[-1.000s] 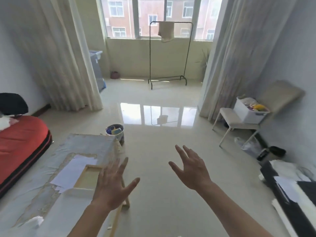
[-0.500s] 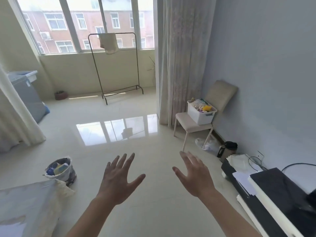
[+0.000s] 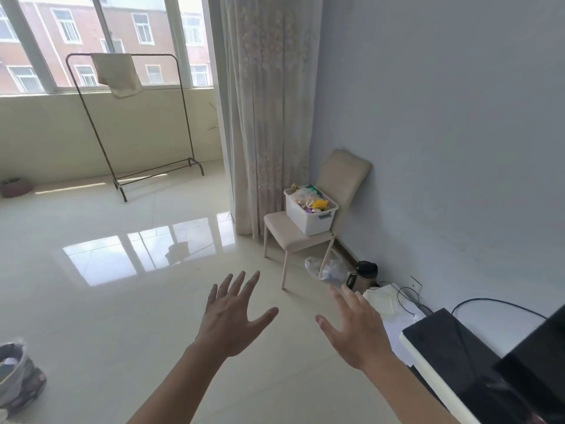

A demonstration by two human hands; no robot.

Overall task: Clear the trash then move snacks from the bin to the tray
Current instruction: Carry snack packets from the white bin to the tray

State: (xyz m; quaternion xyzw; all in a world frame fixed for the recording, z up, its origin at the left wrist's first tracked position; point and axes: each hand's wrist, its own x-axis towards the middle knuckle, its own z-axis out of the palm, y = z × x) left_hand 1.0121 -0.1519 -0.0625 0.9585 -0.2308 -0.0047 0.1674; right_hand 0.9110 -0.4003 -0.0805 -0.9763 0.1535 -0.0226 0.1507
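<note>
A white plastic bin (image 3: 315,220) full of snack packets (image 3: 307,195) stands on a beige chair (image 3: 295,238) against the right wall, ahead and to the right of me. My left hand (image 3: 234,316) and my right hand (image 3: 354,328) are held out in front, fingers spread, holding nothing, well short of the chair. A lined trash bucket (image 3: 18,377) sits on the floor at the lower left edge. No tray is in view.
A crumpled plastic bag (image 3: 328,269) and a dark-lidded jug (image 3: 362,275) lie on the floor by the chair. A low dark cabinet (image 3: 452,359) with papers and cables runs along the right. A clothes rack (image 3: 134,123) stands near the window, a curtain (image 3: 269,111) beside the chair.
My view has swung right: the table with the tray and the red bed have left the frame, the chair with the bin is nearer and more central. Both hands stay spread and empty.
</note>
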